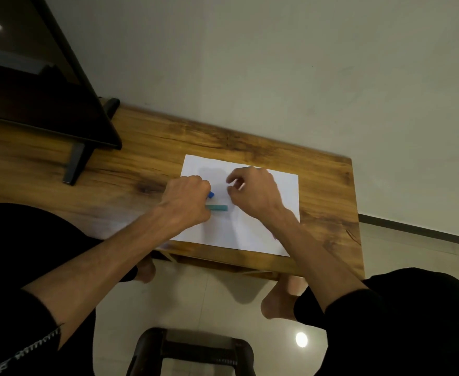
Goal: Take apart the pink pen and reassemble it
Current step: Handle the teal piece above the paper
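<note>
Dark and close beneath us, the stool [193, 348] stands on the pale tiled floor [204, 294], with our black-clad knees at either side and our bare feet [277, 299] under the front edge of the bench [147, 164]. Both our forearms reach forward over a white sheet of paper [250, 229] lying on the wooden bench.

Our left hand [186, 198] is curled into a closed grip, and a small blue piece [211, 195] pokes out from its fingertips; we cannot tell what sort of part it is. Just below that grip, touching the paper, lies a teal bar-shaped piece [219, 208], its left end hidden under the hand.

Our right hand [252, 192] hovers just to the right of the left grip, fingers bent with thumb and forefinger drawn near each other; the picture is blurred here, and we cannot tell whether anything is pinched between them.

No pink pen part shows plainly; where it lies we cannot tell.

Well to the left of both grips, a dark monitor [41, 77] stands on the bench on its stand [76, 164], against the plain wall [277, 63].
</note>
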